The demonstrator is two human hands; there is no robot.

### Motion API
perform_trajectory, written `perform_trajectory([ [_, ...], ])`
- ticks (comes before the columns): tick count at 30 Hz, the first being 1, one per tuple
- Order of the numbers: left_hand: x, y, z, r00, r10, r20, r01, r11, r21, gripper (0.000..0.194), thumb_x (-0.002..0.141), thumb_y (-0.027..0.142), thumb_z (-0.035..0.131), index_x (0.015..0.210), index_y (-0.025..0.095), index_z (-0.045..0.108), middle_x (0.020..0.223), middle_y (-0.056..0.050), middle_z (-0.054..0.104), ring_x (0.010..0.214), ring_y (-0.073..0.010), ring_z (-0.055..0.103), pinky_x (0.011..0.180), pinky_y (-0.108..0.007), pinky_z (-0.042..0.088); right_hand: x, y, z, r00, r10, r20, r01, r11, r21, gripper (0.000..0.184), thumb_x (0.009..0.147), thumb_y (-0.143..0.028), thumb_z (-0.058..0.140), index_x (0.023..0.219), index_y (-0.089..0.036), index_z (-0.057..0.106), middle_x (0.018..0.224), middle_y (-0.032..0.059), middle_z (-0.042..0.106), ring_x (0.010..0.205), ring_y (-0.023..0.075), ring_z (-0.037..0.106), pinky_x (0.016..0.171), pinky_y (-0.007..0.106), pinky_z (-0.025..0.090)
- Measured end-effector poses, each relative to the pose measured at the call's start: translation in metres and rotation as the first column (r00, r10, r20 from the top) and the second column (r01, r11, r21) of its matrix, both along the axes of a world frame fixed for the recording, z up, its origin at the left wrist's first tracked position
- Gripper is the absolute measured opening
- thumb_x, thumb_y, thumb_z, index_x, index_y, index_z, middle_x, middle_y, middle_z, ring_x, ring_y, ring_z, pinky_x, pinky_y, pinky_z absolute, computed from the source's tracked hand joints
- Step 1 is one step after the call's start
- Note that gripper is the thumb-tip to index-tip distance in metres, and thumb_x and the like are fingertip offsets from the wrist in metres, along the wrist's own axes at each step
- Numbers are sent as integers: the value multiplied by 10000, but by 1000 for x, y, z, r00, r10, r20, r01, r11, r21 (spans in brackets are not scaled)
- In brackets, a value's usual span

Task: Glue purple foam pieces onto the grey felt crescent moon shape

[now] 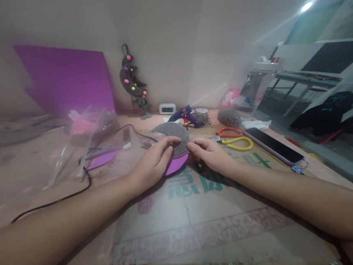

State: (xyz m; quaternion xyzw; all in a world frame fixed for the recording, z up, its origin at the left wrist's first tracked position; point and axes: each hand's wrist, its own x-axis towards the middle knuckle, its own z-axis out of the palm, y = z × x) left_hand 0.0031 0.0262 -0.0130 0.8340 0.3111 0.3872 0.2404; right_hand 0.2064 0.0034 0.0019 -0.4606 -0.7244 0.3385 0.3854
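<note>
A crescent shape (176,131) wrapped in grey yarn is held over the middle of the work surface, its lower end showing bare purple (177,165). Closed around its left and inner edge is my left hand (154,159), the thumb and forefinger against the yarn. At the right edge of the crescent, my right hand (209,152) makes a pinch with thumb and forefinger; whether a yarn strand lies between the fingertips is too small to tell. Orange-handled scissors (229,132) and yellow-handled pliers or scissors (239,144) lie just right of that hand.
A blue glue gun (184,116), small clock (167,108) and grey yarn ball (229,118) stand behind. A phone (273,144) lies right. Clear sticks (87,150), a black cable (61,201) and a purple sheet (69,80) are left. A decorated crescent (128,81) hangs against the wall.
</note>
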Motion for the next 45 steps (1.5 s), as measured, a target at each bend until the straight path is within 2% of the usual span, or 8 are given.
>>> perform_trajectory([
  [4,0,1,0,997,38,66,-30,994,-106,277,958,310,361,1181,203,486,944,-38,609,874,-164,583,804,-321,469,0,0,2,1000,-20,5,20,1000,14,331,907,-443,463,720,-178,529,597,-36,465,543,96,427,508,216,348],
  [7,1,4,1,987,60,147,-38,988,-150,195,926,351,440,1021,196,512,856,-14,591,805,-149,569,758,-300,464,0,1,1,1000,-24,-4,24,999,30,326,907,-434,462,718,-177,531,612,-30,473,558,99,433,524,220,362],
  [10,2,8,2,994,77,84,-63,985,-160,240,871,414,524,825,180,547,795,-6,589,750,-149,553,704,-285,447,0,1,0,999,-33,-5,33,999,31,332,907,-444,456,720,-179,525,620,-29,468,567,101,435,532,222,371],
  [13,1,10,2,998,62,-14,-63,980,-189,296,850,450,537,753,173,578,717,3,584,679,-148,531,626,-272,417,1,1,-1,999,-46,12,46,998,36,332,903,-447,463,711,-180,516,619,-33,461,568,100,437,537,221,371],
  [22,0,7,6,998,42,-44,-46,993,-109,337,922,369,416,657,183,511,657,3,526,671,-148,506,604,-263,390,1,2,0,998,-63,25,62,997,51,320,910,-426,450,725,-177,532,620,-32,469,573,104,444,541,221,361],
  [28,1,8,5,999,46,1,-46,992,-122,374,955,398,330,724,189,537,672,1,538,665,-156,513,626,-277,399,0,2,-1,997,-68,31,66,996,66,321,911,-420,452,714,-179,526,609,-36,464,569,104,445,546,223,359],
  [34,1,7,5,998,38,-39,-42,995,-93,273,882,394,513,740,178,601,726,-4,599,714,-157,553,656,-275,419,1,1,-1,997,-72,28,70,995,68,319,911,-419,463,706,-181,517,599,-42,460,551,98,433,533,222,352],
  [45,1,7,8,987,39,-154,-27,997,75,325,932,322,403,677,182,549,705,-13,578,723,-168,536,692,-298,407,1,2,-1,994,-105,22,104,993,60,325,915,-412,454,697,-183,528,579,-41,500,537,102,467,530,227,358],
])
